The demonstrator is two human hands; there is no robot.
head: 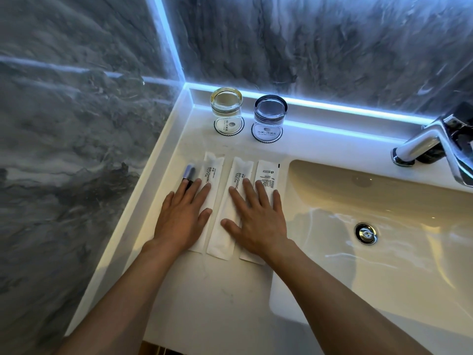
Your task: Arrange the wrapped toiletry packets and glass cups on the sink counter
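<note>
While flat on packets (217, 201) | both hands (182, 221) open, apart | cups (226, 108) behind

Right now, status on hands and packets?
Left hand and right hand flat, open, pressing packets. Both glass cups upright on coasters behind. Nothing in the way.

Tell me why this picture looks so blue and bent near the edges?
Head view: a blue-white light strip along the wall base tints the two glass cups; the wide lens curves the counter edges; glare streaks the basin; the faucet looks slightly smeared.
</note>
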